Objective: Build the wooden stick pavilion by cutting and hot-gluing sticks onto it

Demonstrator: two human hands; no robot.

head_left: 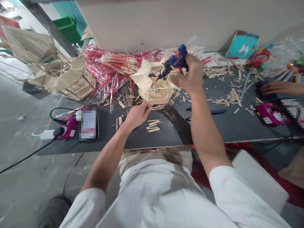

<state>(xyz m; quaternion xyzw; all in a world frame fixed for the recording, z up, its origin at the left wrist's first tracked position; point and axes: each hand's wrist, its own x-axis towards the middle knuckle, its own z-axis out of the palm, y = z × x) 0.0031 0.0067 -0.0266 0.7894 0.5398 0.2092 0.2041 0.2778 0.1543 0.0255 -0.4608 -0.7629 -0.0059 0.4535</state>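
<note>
Right hand (193, 72) is wrapped around the glue gun (176, 61) toward the desk's (171, 134) back edge. The stick house (163, 94) should be dabbed lightly.

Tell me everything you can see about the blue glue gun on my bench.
The blue glue gun looks like plastic, with orange patches and pale lettering too small to read. It is gripped in the right hand, held up above the bench and tilted, its dark nozzle end pointing down and to the left, over the pale wooden stick structure. A translucent stick pokes out of its rear. Whether the tip touches the wood is unclear.
</note>
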